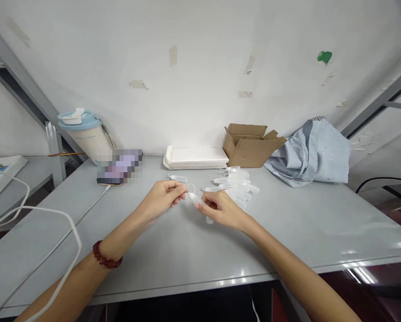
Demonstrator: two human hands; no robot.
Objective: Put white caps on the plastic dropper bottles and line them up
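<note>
Grasping the small translucent plastic bottle [195,198] at frame centre: body in right hand [222,209], looped tip in left hand [165,196]. Squeeze lightly, align tip straight; avoid the translucent bottle heap [236,182] behind, right of centre.

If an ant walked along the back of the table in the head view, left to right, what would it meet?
Beige cup with blue lid, flat phone with blurred purple screen, flat white stack, brown cardboard box, crumpled pale-blue spotted fabric.
</note>
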